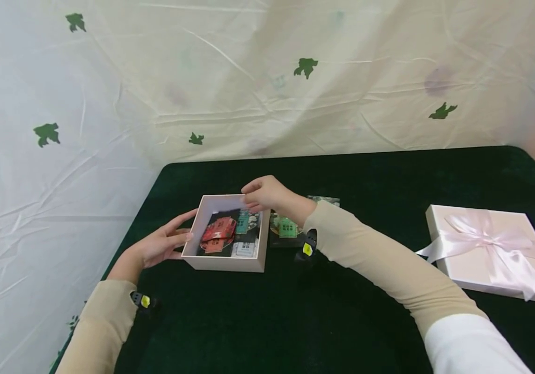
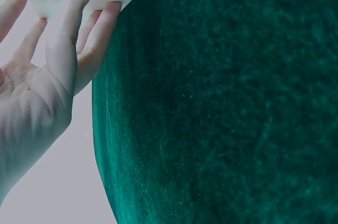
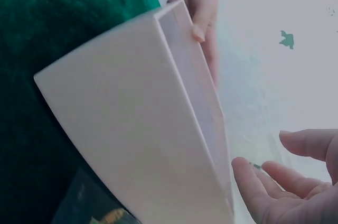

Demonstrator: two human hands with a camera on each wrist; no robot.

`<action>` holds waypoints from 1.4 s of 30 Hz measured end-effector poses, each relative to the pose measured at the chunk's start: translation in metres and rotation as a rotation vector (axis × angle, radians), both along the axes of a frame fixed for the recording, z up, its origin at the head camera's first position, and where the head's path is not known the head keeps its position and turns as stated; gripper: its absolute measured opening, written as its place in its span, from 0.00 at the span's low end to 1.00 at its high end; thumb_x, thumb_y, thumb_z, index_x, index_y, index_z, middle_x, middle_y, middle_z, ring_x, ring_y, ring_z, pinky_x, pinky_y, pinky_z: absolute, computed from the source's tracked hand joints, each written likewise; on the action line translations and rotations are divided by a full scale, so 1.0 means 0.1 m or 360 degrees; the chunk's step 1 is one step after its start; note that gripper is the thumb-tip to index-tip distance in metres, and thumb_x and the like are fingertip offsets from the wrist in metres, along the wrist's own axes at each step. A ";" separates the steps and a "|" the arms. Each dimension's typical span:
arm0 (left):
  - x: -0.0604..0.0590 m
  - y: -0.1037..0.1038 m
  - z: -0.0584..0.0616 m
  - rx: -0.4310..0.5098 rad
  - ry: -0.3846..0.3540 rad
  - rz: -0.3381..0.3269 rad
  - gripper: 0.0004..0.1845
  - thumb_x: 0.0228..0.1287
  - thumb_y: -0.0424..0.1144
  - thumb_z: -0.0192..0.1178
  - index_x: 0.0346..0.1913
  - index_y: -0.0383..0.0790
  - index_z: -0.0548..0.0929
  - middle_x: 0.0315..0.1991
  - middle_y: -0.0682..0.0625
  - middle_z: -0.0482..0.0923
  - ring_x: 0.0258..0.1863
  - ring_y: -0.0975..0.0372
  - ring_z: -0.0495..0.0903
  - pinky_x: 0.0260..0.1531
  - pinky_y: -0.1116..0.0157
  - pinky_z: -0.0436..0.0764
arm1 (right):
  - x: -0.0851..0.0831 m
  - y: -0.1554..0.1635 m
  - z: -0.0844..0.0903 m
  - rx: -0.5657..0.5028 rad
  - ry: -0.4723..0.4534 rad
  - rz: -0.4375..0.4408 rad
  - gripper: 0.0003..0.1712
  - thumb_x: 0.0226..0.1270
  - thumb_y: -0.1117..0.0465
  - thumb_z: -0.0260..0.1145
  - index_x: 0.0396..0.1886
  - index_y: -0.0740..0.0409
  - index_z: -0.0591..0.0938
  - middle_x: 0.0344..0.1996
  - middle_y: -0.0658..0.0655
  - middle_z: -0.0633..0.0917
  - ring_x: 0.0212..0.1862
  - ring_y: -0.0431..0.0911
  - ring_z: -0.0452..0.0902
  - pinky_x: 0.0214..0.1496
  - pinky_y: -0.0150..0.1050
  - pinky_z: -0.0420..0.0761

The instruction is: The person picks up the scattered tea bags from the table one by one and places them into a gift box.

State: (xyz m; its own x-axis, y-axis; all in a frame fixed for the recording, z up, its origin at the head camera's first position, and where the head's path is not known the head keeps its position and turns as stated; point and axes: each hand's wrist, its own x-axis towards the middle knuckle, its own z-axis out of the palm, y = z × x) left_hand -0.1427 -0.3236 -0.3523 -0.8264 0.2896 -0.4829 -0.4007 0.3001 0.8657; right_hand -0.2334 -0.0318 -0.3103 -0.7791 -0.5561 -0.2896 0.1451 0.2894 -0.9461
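A pale pink open-topped box (image 1: 230,264) sits on the dark green cloth. Inside lie flat dark packets: one with a red print (image 1: 220,231), one with a teal print (image 1: 243,222) and one with a whitish print (image 1: 245,249). My left hand (image 1: 166,241) touches the box's left side, fingers extended and thumb near the rim; the left wrist view shows the fingertips against its wall. Over the far right corner hovers my right hand (image 1: 269,195). In the right wrist view its fingers (image 3: 253,192) and thumb stand apart with nothing visible between them.
Right of the box lies a dark packet with a green print (image 1: 288,228), partly behind my right forearm; another flat packet (image 1: 325,200) shows beyond it. A pink box lid with a ribbon bow (image 1: 492,241) lies at the right. A leaf-patterned curtain (image 1: 248,78) hangs behind.
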 end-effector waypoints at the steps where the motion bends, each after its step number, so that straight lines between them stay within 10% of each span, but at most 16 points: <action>1: 0.00 0.00 0.00 0.0004 0.0001 -0.0002 0.37 0.73 0.44 0.50 0.75 0.62 0.41 0.72 0.34 0.45 0.64 0.45 0.63 0.57 0.47 0.74 | -0.01 0.03 0.01 -0.0006 0.0011 -0.0003 0.21 0.67 0.67 0.61 0.59 0.65 0.75 0.53 0.64 0.80 0.54 0.55 0.79 0.55 0.44 0.79; 24: 0.01 -0.02 -0.01 0.0025 0.0010 -0.0031 0.37 0.73 0.44 0.49 0.76 0.61 0.40 0.73 0.34 0.45 0.61 0.50 0.66 0.57 0.49 0.75 | -0.34 0.88 -0.11 0.0383 0.0361 -0.0182 0.28 0.66 0.59 0.63 0.64 0.61 0.70 0.60 0.65 0.73 0.61 0.58 0.69 0.63 0.53 0.71; 42: 0.01 -0.01 0.00 0.0008 0.0010 -0.0024 0.37 0.73 0.45 0.49 0.76 0.61 0.39 0.73 0.34 0.45 0.62 0.50 0.66 0.57 0.49 0.75 | -0.46 1.27 -0.44 0.0921 0.0215 -0.0328 0.40 0.63 0.50 0.64 0.65 0.69 0.62 0.63 0.70 0.65 0.60 0.60 0.66 0.58 0.53 0.75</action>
State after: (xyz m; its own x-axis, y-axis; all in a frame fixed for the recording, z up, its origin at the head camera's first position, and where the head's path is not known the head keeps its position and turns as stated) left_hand -0.1413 -0.3242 -0.3518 -0.8249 0.3043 -0.4763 -0.3909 0.3016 0.8696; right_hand -0.2796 0.0955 -0.3547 -0.9042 -0.1733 -0.3903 0.1425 0.7391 -0.6583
